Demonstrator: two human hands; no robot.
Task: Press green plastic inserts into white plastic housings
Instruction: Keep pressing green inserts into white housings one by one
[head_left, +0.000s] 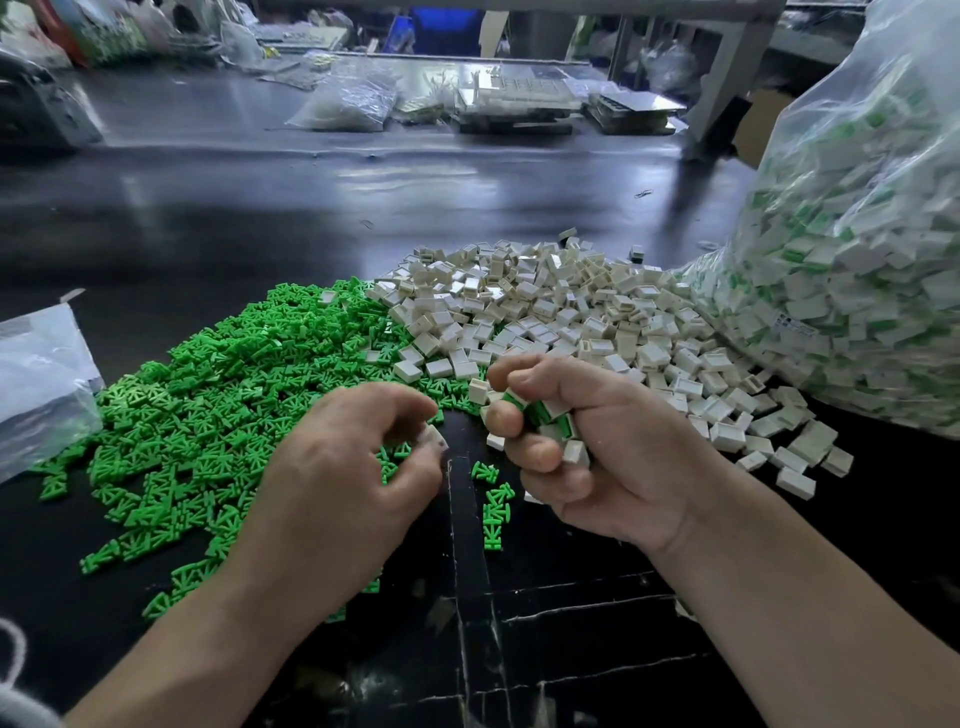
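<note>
— What is the biggest thing in front of me?

— The dark tabletop (260, 218), which fills most of the frame. On it, at the right edge of the frame, stands a tall clear bag (857, 234) stuffed with white pieces that show green.

— And the loose parts?

— The white housings (571, 312) lie in a broad heap right of centre, running up against the foot of that bag. The green inserts (234, 395) lie in a heap left of centre; the two heaps touch and mix a little where they meet. At the left edge of the frame you have a smaller bag (36, 384), crumpled, just beside the green heap.

— My hands?

— Both are in the lower middle of the frame, near each other but apart. Your right hand (613, 457) is curled, palm turned inward, round a clutch of filled housings (550, 415), with green showing in their open ends. Your left hand (343, 478) is over the near edge of the green heap, its fingers bent, pinching a single housing (435, 437) at the fingertips.

— Anything between them?

— A few stray inserts (493, 504) lie on the dark surface below your right hand.
</note>
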